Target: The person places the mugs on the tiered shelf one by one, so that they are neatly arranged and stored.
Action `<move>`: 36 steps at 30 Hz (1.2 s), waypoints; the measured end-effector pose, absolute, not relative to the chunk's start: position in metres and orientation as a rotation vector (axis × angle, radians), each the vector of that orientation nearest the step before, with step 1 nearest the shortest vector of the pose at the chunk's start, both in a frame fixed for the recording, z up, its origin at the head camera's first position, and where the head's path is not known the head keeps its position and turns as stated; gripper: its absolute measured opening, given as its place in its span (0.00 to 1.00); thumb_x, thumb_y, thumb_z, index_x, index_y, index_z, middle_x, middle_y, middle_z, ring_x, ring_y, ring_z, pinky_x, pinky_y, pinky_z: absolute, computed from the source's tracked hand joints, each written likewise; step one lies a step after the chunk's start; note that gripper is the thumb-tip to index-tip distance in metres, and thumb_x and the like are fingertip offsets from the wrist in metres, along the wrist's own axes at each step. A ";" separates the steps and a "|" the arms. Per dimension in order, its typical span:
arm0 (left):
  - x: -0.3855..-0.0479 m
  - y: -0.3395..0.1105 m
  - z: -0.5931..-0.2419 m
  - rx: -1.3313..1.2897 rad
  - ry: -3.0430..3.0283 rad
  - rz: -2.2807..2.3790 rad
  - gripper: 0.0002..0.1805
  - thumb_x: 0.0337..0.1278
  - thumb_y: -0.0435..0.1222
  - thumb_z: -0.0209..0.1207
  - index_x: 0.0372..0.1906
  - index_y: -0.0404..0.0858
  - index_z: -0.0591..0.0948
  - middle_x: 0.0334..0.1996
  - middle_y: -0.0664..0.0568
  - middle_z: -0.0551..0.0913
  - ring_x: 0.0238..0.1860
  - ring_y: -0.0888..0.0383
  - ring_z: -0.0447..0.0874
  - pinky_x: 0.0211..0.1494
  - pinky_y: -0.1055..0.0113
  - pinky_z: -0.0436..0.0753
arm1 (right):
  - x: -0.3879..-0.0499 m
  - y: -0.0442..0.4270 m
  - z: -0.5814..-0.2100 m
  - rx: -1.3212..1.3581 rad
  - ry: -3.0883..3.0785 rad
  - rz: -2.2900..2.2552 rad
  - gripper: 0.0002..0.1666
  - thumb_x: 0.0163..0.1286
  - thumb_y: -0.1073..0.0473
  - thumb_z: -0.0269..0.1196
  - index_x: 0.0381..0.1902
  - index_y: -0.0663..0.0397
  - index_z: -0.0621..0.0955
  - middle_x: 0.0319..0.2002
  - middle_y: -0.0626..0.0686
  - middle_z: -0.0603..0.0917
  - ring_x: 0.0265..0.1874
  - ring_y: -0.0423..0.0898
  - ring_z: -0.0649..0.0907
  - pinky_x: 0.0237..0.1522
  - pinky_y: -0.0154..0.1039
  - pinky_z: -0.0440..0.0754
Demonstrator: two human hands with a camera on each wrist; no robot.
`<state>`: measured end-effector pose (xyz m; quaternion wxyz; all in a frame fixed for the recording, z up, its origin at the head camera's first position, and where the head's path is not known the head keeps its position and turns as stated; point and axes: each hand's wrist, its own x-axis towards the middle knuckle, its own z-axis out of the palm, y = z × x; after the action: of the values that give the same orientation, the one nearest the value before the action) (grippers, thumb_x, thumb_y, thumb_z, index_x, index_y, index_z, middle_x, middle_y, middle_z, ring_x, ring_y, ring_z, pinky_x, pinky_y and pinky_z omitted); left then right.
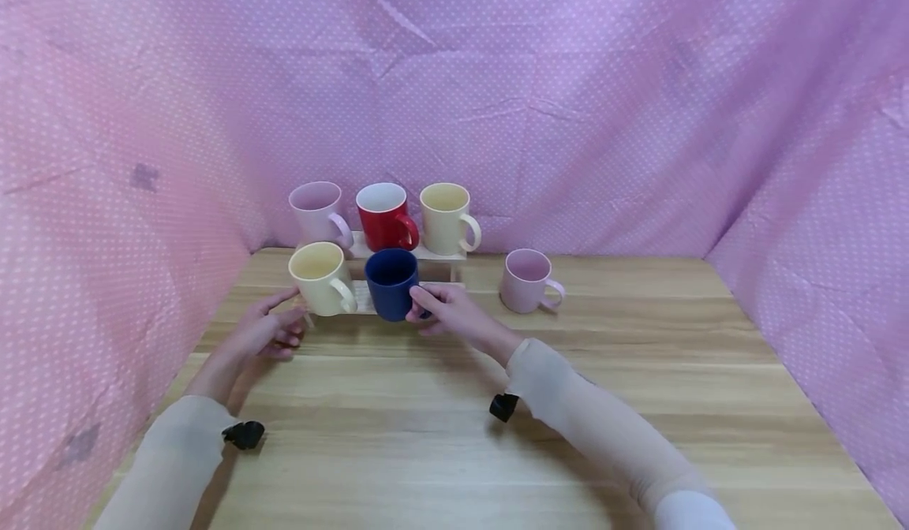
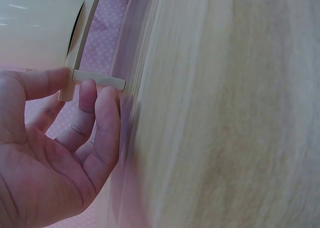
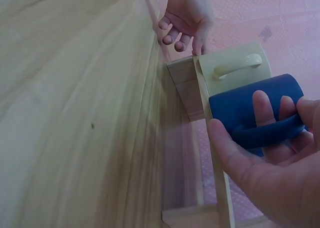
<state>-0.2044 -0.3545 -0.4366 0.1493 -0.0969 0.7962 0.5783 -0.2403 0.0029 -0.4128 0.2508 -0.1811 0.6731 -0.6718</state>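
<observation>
My right hand [image 1: 454,313] holds a dark blue mug [image 1: 392,284] by its handle, fingers curled round it in the right wrist view. The mug is upright at the lower tier of a two-tier wooden rack [image 1: 364,297]; whether its full weight rests there I cannot tell. To its left, a cream mug [image 1: 323,281] stands on the same tier. My left hand [image 1: 266,331] is at the rack's left end. In the left wrist view its thumb and a finger pinch the end of the shelf board [image 2: 80,48], while the other fingers curl loosely below.
On the upper tier stand a pink mug [image 1: 316,213], a red mug [image 1: 383,222] with a white inside, and a second cream mug [image 1: 443,222]. Another pink mug [image 1: 525,281] stands on the wooden table [image 1: 398,435], right of the rack. Dotted pink cloth [image 1: 533,96] hangs behind.
</observation>
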 end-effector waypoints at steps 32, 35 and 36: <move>-0.211 -0.359 -0.444 -0.265 2.282 1.667 0.41 0.76 0.47 0.54 0.83 0.48 0.47 0.36 0.49 0.82 0.32 0.54 0.83 0.33 0.56 0.88 | -0.238 -0.019 -0.410 -0.381 1.997 -1.790 0.27 0.78 0.42 0.57 0.33 0.62 0.78 0.34 0.55 0.85 0.48 0.68 0.83 0.51 0.58 0.85; -0.210 -0.359 -0.445 -0.256 2.286 1.669 0.42 0.76 0.48 0.55 0.83 0.48 0.47 0.36 0.48 0.81 0.32 0.54 0.83 0.33 0.56 0.88 | -0.238 -0.019 -0.411 -0.381 1.996 -1.789 0.27 0.78 0.42 0.57 0.33 0.62 0.78 0.34 0.55 0.85 0.46 0.67 0.84 0.51 0.58 0.85; -0.210 -0.359 -0.445 -0.254 2.287 1.670 0.42 0.76 0.48 0.55 0.83 0.48 0.47 0.36 0.48 0.81 0.32 0.54 0.83 0.33 0.56 0.88 | -0.238 -0.020 -0.411 -0.373 1.998 -1.786 0.28 0.78 0.41 0.57 0.33 0.63 0.78 0.35 0.56 0.85 0.45 0.66 0.84 0.50 0.58 0.85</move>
<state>-0.2095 -0.3594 -0.4449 0.1487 -0.0884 0.7954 0.5809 -0.2383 -0.0197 -0.4113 0.2161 -0.1346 0.7209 -0.6446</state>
